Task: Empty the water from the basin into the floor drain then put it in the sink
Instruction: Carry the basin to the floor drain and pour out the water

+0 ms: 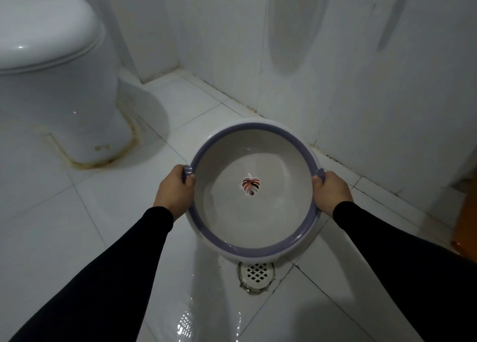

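Because the basin (254,186) is wide and carries water, the person grips it at opposite sides: the left hand (175,189) is curled around the small purple handle at the left of the rim, and the right hand (330,193) is wrapped the same way around the matching handle at the right. Held like this in the middle of the frame, the basin hangs above the tiled floor (77,225) with its near edge right over the floor drain (256,273), which sits just below it in the lower centre. That placement suits a pour toward the person, so the water would fall straight onto the grate; a shallow layer of water appears to lie inside, over the leaf sticker at the bottom. The tiles around the drain shine wet, so some water seems already out.

In the upper left stands a toilet (51,70), well apart from the basin. A tiled wall (361,70) runs along the right, close behind the far rim. An orange object (467,212) sits at the right edge. Nothing blocks the drain; the sink is not in view.
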`<state>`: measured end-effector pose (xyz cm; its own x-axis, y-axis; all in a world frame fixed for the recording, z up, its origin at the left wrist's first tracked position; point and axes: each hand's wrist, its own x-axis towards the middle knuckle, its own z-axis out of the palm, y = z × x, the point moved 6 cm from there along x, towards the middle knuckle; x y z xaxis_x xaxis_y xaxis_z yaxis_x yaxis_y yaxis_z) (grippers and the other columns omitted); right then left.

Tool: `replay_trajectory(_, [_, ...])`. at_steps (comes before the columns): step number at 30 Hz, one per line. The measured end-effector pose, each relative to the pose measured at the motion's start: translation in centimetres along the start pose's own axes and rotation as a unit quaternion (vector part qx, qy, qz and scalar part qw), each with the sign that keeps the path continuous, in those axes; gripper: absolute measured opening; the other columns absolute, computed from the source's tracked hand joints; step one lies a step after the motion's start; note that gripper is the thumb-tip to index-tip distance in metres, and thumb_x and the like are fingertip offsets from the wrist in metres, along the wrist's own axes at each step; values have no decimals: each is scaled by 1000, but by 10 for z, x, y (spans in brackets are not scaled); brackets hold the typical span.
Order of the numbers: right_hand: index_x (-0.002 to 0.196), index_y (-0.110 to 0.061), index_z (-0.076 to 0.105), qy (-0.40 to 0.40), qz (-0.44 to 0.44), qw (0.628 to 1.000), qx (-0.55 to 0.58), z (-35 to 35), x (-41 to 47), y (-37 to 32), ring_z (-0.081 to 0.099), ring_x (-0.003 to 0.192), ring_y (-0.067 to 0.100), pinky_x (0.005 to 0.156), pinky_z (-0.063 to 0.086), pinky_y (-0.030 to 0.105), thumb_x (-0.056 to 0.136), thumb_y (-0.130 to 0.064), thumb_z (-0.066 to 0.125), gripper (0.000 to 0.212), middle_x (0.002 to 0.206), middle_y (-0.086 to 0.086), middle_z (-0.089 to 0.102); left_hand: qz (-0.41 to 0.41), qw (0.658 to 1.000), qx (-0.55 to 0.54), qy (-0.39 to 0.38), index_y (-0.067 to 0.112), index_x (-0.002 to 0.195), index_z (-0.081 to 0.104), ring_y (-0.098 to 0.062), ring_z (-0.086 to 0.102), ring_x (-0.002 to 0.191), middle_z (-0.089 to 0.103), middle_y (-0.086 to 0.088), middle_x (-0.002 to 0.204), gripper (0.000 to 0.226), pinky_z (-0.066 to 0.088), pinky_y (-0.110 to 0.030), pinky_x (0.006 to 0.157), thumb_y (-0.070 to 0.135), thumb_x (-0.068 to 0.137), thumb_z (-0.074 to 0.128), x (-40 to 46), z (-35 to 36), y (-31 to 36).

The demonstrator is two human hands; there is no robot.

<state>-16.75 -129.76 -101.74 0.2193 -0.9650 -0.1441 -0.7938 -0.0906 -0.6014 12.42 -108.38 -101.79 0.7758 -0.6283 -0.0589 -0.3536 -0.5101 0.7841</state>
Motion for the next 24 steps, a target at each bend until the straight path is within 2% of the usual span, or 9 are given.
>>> replay_trajectory(3, [111, 3, 53, 0, 1, 1000, 0, 0, 0, 1, 60, 98, 33, 73, 39, 25, 98, -28, 38, 37, 110, 23, 62, 6, 1000, 11, 2, 23, 102, 52, -27, 62, 78, 58, 6, 79, 13, 57, -44, 71, 31, 97, 43, 0, 0, 2])
replay_trajectory(8, [111, 3, 53, 4, 1, 1000, -2, -2, -2, 1, 60, 98, 33, 73, 39, 25, 98, -28, 38, 37, 110, 23, 62, 9, 1000, 2, -3, 21, 102, 52, -30, 63, 79, 59, 2, 79, 14, 57, -47, 73, 31, 97, 43, -2, -1, 4])
replay_trajectory(14, [112, 3, 53, 5, 1, 1000, -9, -4, -4, 0, 60, 98, 33, 72, 38, 24, 98, -28, 38, 37, 111, 23, 62, 13, 1000, 14, -1, 21, 102, 53, -29, 62, 81, 61, -3, 86, 14, 55, -41, 72, 31, 96, 44, -3, -3, 5])
replay_trajectory(18, [111, 4, 53, 5, -2, 1000, -13, -5, -5, 0, 60, 98, 33, 71, 39, 25, 99, -28, 37, 38, 110, 23, 62, 10, 1000, 11, -10, 18, 101, 54, -33, 63, 80, 61, -6, 84, 19, 57, -49, 74, 32, 96, 43, -3, -4, 6])
replay_trajectory(24, [113, 4, 52, 0, 4, 1000, -3, -7, -7, 2, 60, 101, 33, 72, 38, 24, 99, -26, 38, 37, 113, 23, 61, 7, 1000, 8, -14, 17, 100, 54, -33, 63, 80, 62, -7, 86, 21, 57, -52, 75, 35, 95, 44, -6, -6, 8])
